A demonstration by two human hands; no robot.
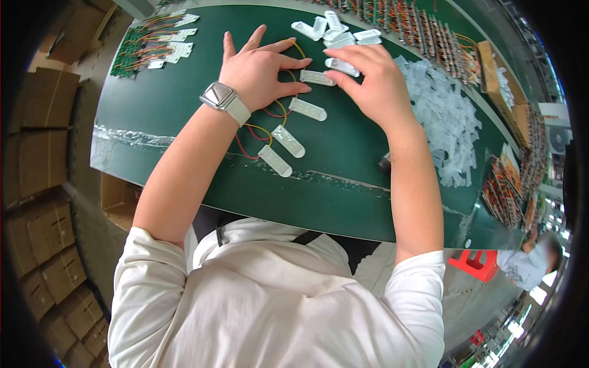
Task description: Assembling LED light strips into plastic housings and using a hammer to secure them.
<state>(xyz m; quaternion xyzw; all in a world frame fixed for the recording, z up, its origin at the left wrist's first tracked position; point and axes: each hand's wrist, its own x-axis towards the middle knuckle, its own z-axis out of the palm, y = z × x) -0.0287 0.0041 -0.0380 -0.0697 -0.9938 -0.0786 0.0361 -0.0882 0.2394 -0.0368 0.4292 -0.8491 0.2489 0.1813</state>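
Observation:
My left hand [259,75] lies with fingers spread over the red and yellow wires [283,110] on the green table, holding nothing. Those wires lead to several small white LED boards in a slanting row; one LED board [308,110] sits just right of the left thumb. The top LED board [317,77] lies between both hands, near my right thumb. My right hand [381,83] pinches a small white plastic casing [342,66] between thumb and fingers. Beyond it is a loose heap of similar white casings [334,29]. Under the left palm the wires' other ends are hidden.
Frosted clear plastic pieces [445,122] are heaped beside my right forearm. Wired green circuit boards [132,49] lie at the far left; more wired bundles [503,190] fill the right. A red stool [475,265] and another person [529,264] are at lower right. Cardboard boxes [46,159] stand left.

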